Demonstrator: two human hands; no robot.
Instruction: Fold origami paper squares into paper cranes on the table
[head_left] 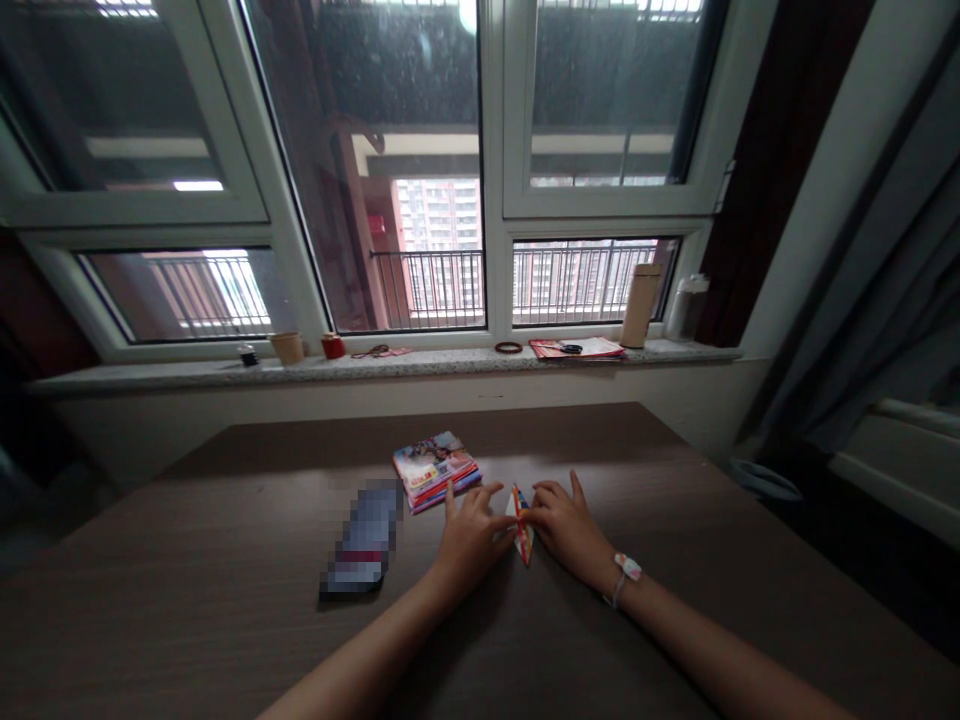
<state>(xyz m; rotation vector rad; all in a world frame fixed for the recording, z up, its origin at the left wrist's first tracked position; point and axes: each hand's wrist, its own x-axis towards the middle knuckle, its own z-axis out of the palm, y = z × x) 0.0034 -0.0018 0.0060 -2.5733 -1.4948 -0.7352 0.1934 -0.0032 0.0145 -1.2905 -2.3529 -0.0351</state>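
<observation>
Pinching folded paper (pixel 525 548) between them, left hand (pixel 471 528) and right hand (pixel 564 522) could skew its folds by pulling unevenly.

along the speckled grey stone windowsill (pixel 435 363), a tall tan cylindrical flask (pixel 641 306) stands beside a pale translucent bottle (pixel 686 308); farther left are a dark red-brown ring (pixel 508 349) and a tapered light-brown cup (pixel 288 349).
</observation>
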